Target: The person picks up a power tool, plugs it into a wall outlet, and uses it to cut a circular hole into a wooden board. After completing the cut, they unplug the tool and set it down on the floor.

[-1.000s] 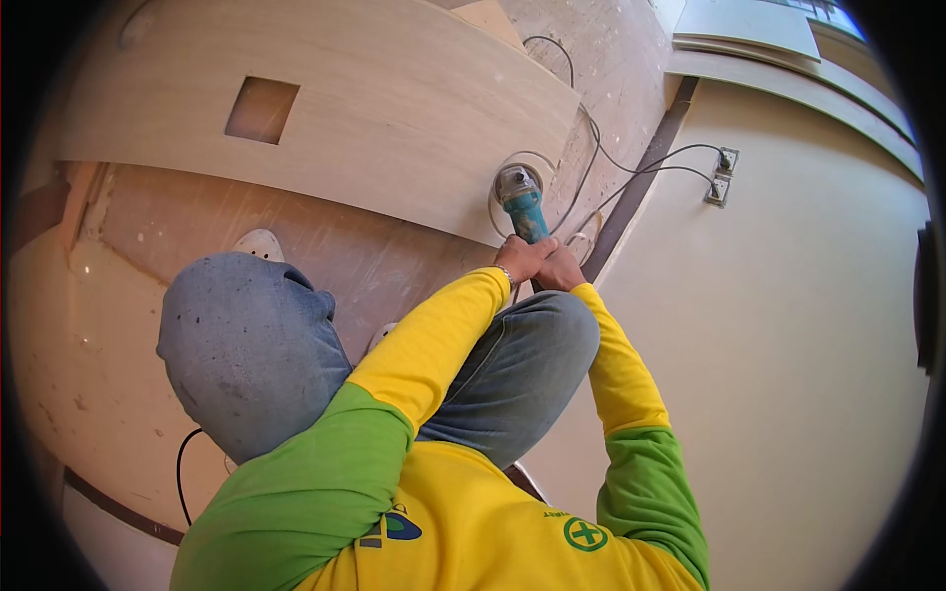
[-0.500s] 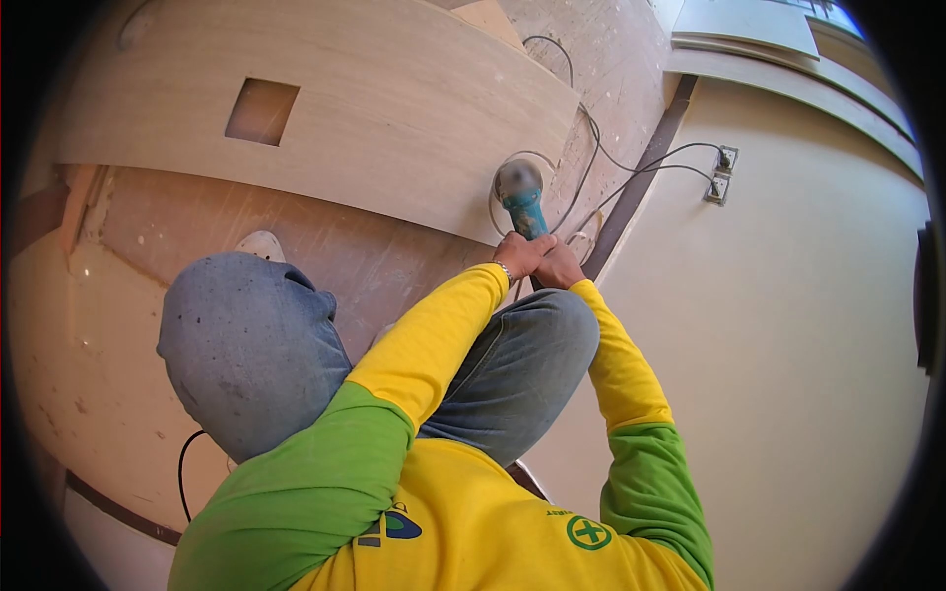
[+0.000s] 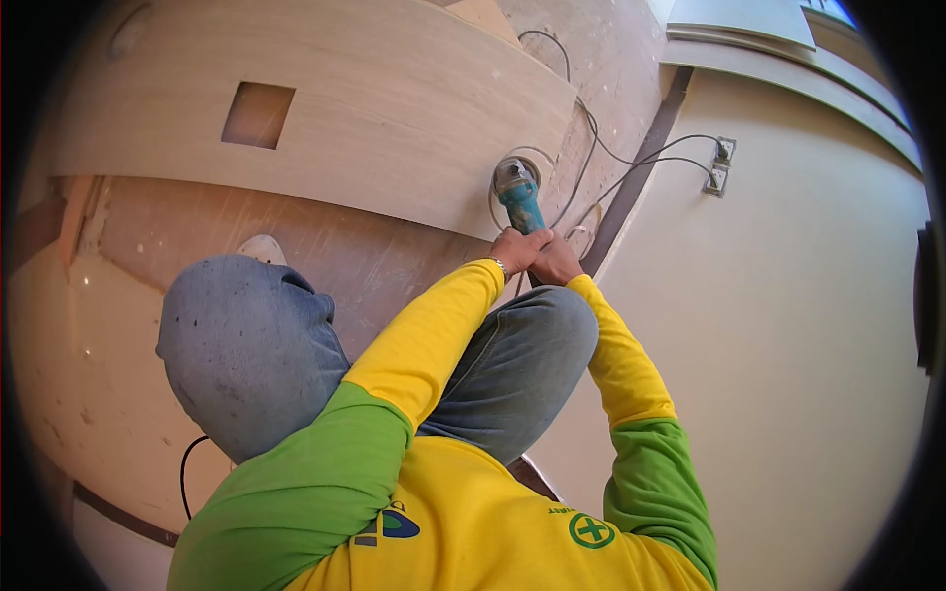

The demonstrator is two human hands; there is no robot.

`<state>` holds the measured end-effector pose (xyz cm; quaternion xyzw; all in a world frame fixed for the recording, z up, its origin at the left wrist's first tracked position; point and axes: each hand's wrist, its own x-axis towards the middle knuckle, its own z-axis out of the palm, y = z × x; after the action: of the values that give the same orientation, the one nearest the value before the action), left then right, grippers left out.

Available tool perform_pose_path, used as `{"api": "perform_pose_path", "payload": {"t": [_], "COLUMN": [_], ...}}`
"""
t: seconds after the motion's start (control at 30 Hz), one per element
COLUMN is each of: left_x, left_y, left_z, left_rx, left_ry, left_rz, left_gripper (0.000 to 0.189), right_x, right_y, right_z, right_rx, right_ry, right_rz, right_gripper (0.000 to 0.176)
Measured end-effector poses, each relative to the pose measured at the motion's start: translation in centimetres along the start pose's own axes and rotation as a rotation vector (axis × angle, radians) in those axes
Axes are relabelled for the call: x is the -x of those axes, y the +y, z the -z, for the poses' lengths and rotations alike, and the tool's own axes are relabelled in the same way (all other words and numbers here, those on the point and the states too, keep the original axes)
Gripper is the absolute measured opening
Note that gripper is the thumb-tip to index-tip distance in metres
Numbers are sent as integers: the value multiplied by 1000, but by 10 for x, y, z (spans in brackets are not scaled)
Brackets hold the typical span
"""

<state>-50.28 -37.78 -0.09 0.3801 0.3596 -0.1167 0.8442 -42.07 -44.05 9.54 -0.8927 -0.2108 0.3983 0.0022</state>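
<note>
A teal angle grinder [image 3: 522, 205] lies over the right end of a pale wood-grain board [image 3: 394, 108]. My left hand [image 3: 516, 250] wraps around its body from the left. Lower down, my right hand [image 3: 557, 260] is closed on the rear of the same grinder, close against my left hand. The grinder's metal head points away from me, over a round outline on the board near its corner. Part of the handle is hidden by my fingers.
A square cutout [image 3: 258, 115] opens in the board to the left. Grey cables [image 3: 591, 133] run from wall sockets [image 3: 719, 165] past the board's right end. More panels [image 3: 739, 25] are stacked at the upper right. My bent knee [image 3: 542, 340] is just below my hands.
The grinder's head has turned slightly, so its metal housing now shows where a blurred dark round shape was before. Both hands keep their hold, nearly in place.
</note>
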Motion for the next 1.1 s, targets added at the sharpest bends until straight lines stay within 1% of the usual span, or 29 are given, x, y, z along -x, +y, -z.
{"api": "perform_pose_path", "payload": {"t": [0.17,0.27,0.33,0.37,0.43,0.47,0.5,0.57,0.6,0.63,0.67,0.7,0.77,0.83,0.9,0.93,1.0,1.03,1.1], "left_x": [5,22,44,49,48,51,59,72,78,82,81,74,59,54,51,49,39,31,20], "left_y": [5,13,28,25,14,12,13,28,32,35,41,38,23,16,12,8,0,-6,-14], "left_z": [4,8,8,4,-9,-15,-16,-15,-13,-10,-14,-17,-20,-21,-25,-25,-25,-26,-27], "left_rx": [-17,23,-77,-75,-83,-80,-68,-56,-62,-43,-26,-38,-127,-113,-91,-60,-39,-8,21], "left_ry": [-6,-70,-35,-49,-24,-34,-53,-1,1,23,49,48,97,96,119,123,134,127,127], "left_rz": [21,10,19,27,-31,-15,4,17,16,-30,-83,-96,-71,-115,-80,-99,-113,-113,-121], "left_gripper": [89,85,88,88,92,97,97,93,93,90,88,88,85,87,88,88,88,87,87], "right_x": [12,23,30,39,55,60,69,76,76,74,69,67,58,55,58,52,38,37,34], "right_y": [-13,-16,-13,-14,-24,-23,-31,-50,-50,-46,-36,-27,-12,-7,-8,0,16,16,16], "right_z": [-1,-4,-1,0,8,10,12,26,26,22,22,19,9,7,13,10,3,2,2], "right_rx": [2,-5,-10,-7,9,15,26,3,-19,-30,-24,-13,-37,-56,-59,-65,-7,-5,56], "right_ry": [65,125,136,136,156,167,158,127,122,132,160,188,199,220,184,191,157,163,146], "right_rz": [-40,-55,-62,-78,-181,-179,-205,-253,-221,-216,-152,-92,-109,-115,-40,-22,-2,15,19], "right_gripper": [70,69,66,66,64,64,64,61,58,58,58,58,59,61,67,67,74,74,68]}}
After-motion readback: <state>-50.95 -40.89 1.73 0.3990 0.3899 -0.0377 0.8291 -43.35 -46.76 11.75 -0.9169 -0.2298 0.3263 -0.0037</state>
